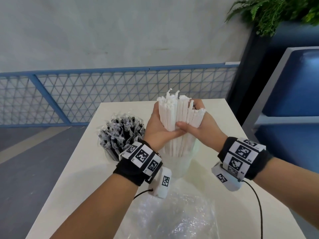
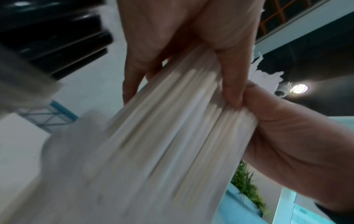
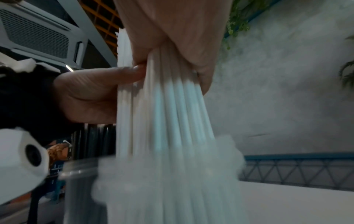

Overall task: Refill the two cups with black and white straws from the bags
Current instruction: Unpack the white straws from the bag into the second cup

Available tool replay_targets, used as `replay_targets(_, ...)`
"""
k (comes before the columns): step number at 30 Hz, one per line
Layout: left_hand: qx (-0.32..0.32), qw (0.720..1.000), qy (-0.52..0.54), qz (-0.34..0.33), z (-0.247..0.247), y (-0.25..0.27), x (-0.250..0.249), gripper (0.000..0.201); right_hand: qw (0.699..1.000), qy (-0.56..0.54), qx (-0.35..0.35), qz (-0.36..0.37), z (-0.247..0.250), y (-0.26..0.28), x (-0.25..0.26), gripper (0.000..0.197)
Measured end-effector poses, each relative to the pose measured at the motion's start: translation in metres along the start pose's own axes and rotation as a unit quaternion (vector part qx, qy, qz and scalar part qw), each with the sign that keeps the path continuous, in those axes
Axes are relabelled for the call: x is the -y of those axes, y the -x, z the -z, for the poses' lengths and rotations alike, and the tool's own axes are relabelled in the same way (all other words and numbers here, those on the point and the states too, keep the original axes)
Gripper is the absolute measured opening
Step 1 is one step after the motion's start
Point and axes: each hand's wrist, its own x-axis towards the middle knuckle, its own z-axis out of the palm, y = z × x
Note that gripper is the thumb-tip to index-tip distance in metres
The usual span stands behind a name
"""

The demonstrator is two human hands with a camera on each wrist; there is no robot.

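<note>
A thick bundle of white paper-wrapped straws (image 1: pixel 176 114) stands upright, its lower ends inside a clear cup (image 1: pixel 181 164) in the middle of the table. My left hand (image 1: pixel 158 125) grips the bundle from the left and my right hand (image 1: pixel 198 128) grips it from the right, thumbs meeting in front. In the left wrist view my left hand's fingers (image 2: pixel 134 78) curl round the white straws (image 2: pixel 172 128). The right wrist view shows the right hand (image 3: pixel 172 30) wrapped round them (image 3: pixel 168 113). Black straws (image 1: pixel 120 131) in clear wrappers fill a second cup (image 1: pixel 110 156) to the left.
A crumpled clear plastic bag (image 1: pixel 176 218) lies at the table's near edge. The white table (image 1: pixel 82 178) is narrow, with floor to its left. A blue mesh fence (image 1: pixel 103 94) runs behind it, and a blue padded seat (image 1: pixel 293 87) and a plant (image 1: pixel 276 12) stand at the right.
</note>
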Motion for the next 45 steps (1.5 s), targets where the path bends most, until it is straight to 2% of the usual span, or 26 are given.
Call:
replay_targets(2, -0.009, 0.999, 0.003, -0.032, 0.000, 0.001, -0.012, 0.075, 1.000, 0.001, 0.009, 0.019, 0.004, -0.004, 0.008, 0.050)
replay_targets(3, -0.016, 0.999, -0.005, -0.051, 0.001, 0.003, -0.015, 0.079, 1.000, 0.005, 0.020, 0.019, 0.005, -0.004, 0.010, 0.055)
replay_targets(6, -0.012, 0.990, -0.103, -0.096, 0.006, 0.013, -0.026, 0.107, 0.997, 0.051, 0.056, 0.009, 0.008, 0.003, 0.012, 0.077)
replay_targets(8, 0.015, 0.965, -0.213, -0.154, 0.007, 0.017, -0.035, 0.111, 0.993, 0.094, 0.062, 0.035, 0.010, 0.010, 0.012, 0.083)
replay_targets(10, 0.046, 0.918, -0.340, -0.199, 0.007, 0.014, -0.039, 0.105, 0.983, 0.148, 0.051, 0.092, 0.010, 0.014, 0.008, 0.076)
replay_targets(12, 0.117, 0.878, -0.438, -0.153, 0.005, 0.013, -0.034, 0.100, 0.961, 0.240, 0.070, 0.115, 0.008, 0.017, 0.000, 0.067)
replay_targets(14, 0.180, 0.843, -0.498, -0.090, -0.001, 0.015, -0.021, 0.097, 0.927, 0.345, 0.131, 0.070, 0.000, 0.022, -0.011, 0.075)
replay_targets(15, 0.192, 0.834, -0.511, -0.078, -0.002, 0.017, -0.016, 0.098, 0.916, 0.369, 0.148, 0.053, -0.003, 0.024, -0.015, 0.079)
replay_targets(16, 0.198, 0.838, -0.503, -0.073, -0.002, 0.018, -0.013, 0.101, 0.918, 0.362, 0.151, 0.048, -0.004, 0.026, -0.017, 0.079)
replay_targets(17, 0.198, 0.855, -0.475, -0.069, 0.000, 0.018, -0.013, 0.106, 0.933, 0.327, 0.143, 0.055, -0.004, 0.026, -0.018, 0.080)
replay_targets(20, 0.167, 0.932, -0.321, -0.022, 0.013, 0.014, -0.012, 0.128, 0.982, 0.168, 0.066, 0.054, 0.002, 0.024, -0.013, 0.093)
replay_targets(22, 0.148, 0.960, -0.236, 0.018, 0.020, 0.016, -0.007, 0.137, 0.995, 0.071, 0.048, -0.040, 0.007, 0.024, -0.012, 0.112)
replay_targets(24, 0.155, 0.966, -0.196, 0.063, 0.019, 0.019, 0.004, 0.135, 0.986, 0.002, 0.097, -0.133, 0.006, 0.026, -0.013, 0.125)
replay_targets(26, 0.149, 0.972, -0.163, 0.076, 0.015, 0.021, 0.018, 0.123, 0.978, 0.030, 0.141, -0.149, 0.000, 0.028, -0.016, 0.124)
replay_targets(27, 0.132, 0.978, -0.145, 0.073, 0.013, 0.021, 0.025, 0.113, 0.981, 0.045, 0.129, -0.138, -0.005, 0.028, -0.019, 0.115)
replay_targets(30, 0.053, 0.991, -0.097, 0.073, 0.008, 0.022, 0.031, 0.084, 0.993, 0.048, 0.029, -0.102, -0.015, 0.026, -0.023, 0.066)
replay_targets(32, 0.018, 0.996, -0.077, 0.051, 0.006, 0.021, 0.026, 0.074, 0.996, 0.006, -0.001, -0.089, -0.014, 0.025, -0.021, 0.050)
replay_targets(35, -0.010, 0.998, -0.067, 0.015, 0.004, 0.016, 0.003, 0.064, 0.997, -0.039, -0.033, -0.051, -0.007, 0.020, -0.008, 0.046)
replay_targets(37, -0.017, 0.997, -0.081, -0.008, 0.005, 0.015, -0.012, 0.080, 0.999, -0.009, -0.049, -0.017, -0.004, 0.018, 0.003, 0.053)
replay_targets(39, 0.000, 0.992, -0.121, -0.020, 0.005, 0.024, -0.022, 0.103, 0.996, 0.059, -0.059, 0.014, -0.005, 0.020, 0.013, 0.067)
replay_targets(40, 0.006, 0.989, -0.142, -0.030, 0.005, 0.034, -0.024, 0.108, 0.992, 0.097, -0.071, 0.030, -0.006, 0.024, 0.016, 0.071)
replay_targets(42, -0.013, 0.981, -0.177, -0.082, 0.008, 0.063, -0.020, 0.099, 0.977, 0.156, -0.124, 0.077, -0.009, 0.039, 0.022, 0.065)
replay_targets(44, -0.051, 0.966, -0.202, -0.152, 0.014, 0.095, 0.000, 0.076, 0.960, 0.166, -0.184, 0.133, -0.016, 0.060, 0.021, 0.048)
replay_targets(45, -0.065, 0.958, -0.223, -0.167, 0.017, 0.110, 0.015, 0.064, 0.951, 0.170, -0.204, 0.159, -0.022, 0.070, 0.019, 0.039)
